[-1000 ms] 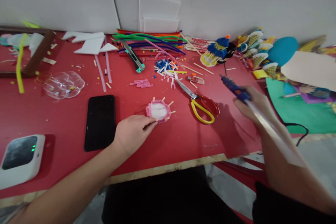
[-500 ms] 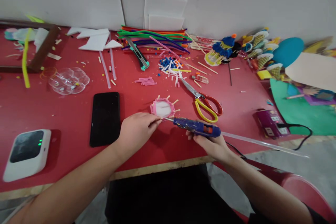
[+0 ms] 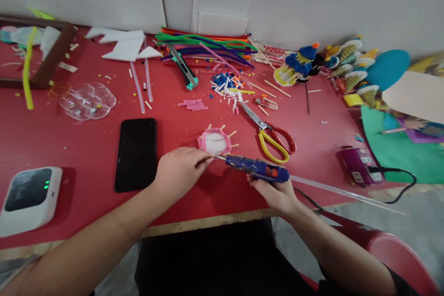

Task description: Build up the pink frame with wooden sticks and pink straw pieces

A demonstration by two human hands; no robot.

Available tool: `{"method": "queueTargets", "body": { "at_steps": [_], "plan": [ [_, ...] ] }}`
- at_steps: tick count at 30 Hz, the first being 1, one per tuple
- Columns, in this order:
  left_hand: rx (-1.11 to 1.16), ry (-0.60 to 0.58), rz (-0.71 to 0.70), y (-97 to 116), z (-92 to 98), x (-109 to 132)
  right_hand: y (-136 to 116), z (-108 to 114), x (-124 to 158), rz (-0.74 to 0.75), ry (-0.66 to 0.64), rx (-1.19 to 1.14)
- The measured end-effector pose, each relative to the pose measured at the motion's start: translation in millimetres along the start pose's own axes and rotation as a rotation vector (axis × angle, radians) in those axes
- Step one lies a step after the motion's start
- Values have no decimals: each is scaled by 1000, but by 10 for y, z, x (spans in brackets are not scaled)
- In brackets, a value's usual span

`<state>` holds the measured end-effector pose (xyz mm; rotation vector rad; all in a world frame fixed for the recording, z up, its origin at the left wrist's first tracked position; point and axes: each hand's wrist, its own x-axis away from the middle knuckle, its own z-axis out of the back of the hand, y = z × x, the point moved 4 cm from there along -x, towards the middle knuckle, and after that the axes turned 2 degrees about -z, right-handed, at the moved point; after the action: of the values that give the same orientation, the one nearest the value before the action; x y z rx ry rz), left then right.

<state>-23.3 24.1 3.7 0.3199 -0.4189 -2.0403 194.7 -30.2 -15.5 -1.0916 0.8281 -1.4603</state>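
My right hand (image 3: 275, 190) is wrapped round a blue glue gun (image 3: 256, 169), with a long clear glue stick (image 3: 343, 189) sticking out of its back end. The gun's metal nozzle points left and meets the near edge of a small round craft piece (image 3: 215, 141), which has a white base, a pink rim and several short wooden sticks standing round it. My left hand (image 3: 182, 166) pinches at the near left edge of that piece; whether a small part is between its fingertips is hidden.
Scissors (image 3: 268, 132) lie right of the craft piece, a black phone (image 3: 136, 155) left. Behind are cut pink pieces (image 3: 193, 105), a cutter knife (image 3: 183, 71) and pipe cleaners (image 3: 204, 44). A purple power block (image 3: 360, 165) with a plugged cord stands right, a white device (image 3: 31, 199) left.
The view has shifted slightly. My hands, the glue gun and the craft piece keep nearly the same positions, with the nozzle still at the near edge.
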Motion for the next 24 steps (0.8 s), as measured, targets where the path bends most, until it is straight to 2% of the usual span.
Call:
{"method": "queueTargets", "body": {
  "at_steps": [8, 19, 24],
  "plan": [
    [14, 1, 4, -9, -12, 4, 20, 12, -8, 28, 3, 7],
    [24, 40, -19, -16, -20, 0, 121, 22, 8, 4, 103, 26],
    [19, 35, -12, -22, -28, 7, 114, 27, 16, 5, 102, 55]
  ]
}}
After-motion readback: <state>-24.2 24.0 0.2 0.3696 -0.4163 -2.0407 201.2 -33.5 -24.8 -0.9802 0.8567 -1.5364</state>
